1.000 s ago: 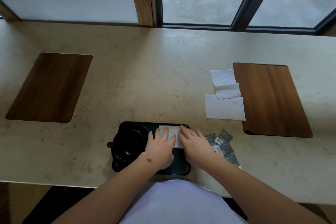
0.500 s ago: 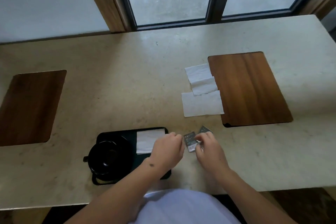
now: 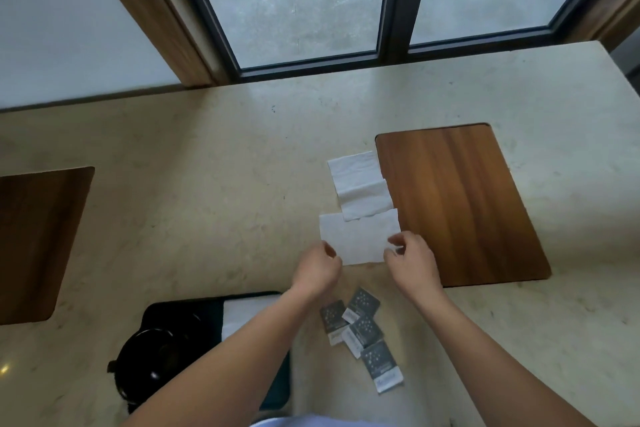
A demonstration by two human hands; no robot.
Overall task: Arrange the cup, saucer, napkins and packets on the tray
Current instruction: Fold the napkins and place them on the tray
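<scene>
Napkin pinched by left hand and right hand.

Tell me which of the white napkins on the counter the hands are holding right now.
The nearest napkin, the widest of the three beside the wooden board. The left hand and right hand pinch its near corners; the other two lie untouched beyond it.

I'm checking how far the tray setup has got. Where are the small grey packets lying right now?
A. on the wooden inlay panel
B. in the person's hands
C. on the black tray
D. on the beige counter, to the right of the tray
D: the small grey packets lie loose on the beige counter, between the forearms, right of the black tray.
</scene>
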